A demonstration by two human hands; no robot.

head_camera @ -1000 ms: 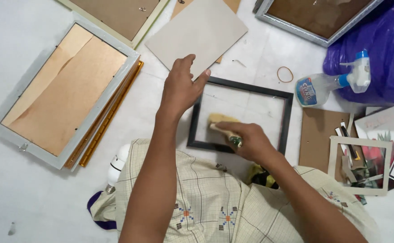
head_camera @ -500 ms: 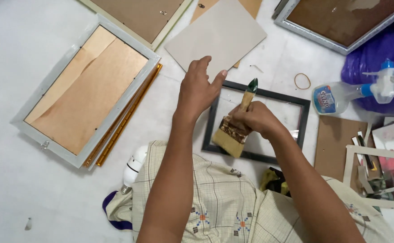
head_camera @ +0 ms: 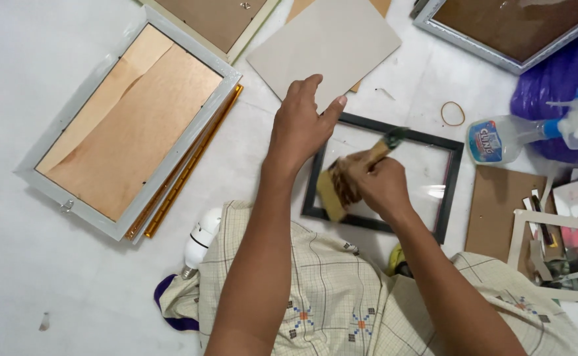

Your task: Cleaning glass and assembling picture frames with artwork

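A small black picture frame with glass lies on the white floor in front of me. My left hand rests flat on its upper left corner, fingers spread, holding it down. My right hand grips a wide paintbrush with a wooden handle; its pale bristles lie on the frame's left side and look motion-blurred. A grey-beige backing board lies just beyond the frame.
A large grey frame lies face down at left, gold mouldings beside it. At right are a spray bottle, a purple bag, a rubber band, a brown board and a white mat frame. A white bulb lies by my knee.
My right hand has swung the brush from the frame's lower middle toward its left side, with the bristles sweeping over the glass. My left hand stayed on the frame's corner. The camera shifted slightly.
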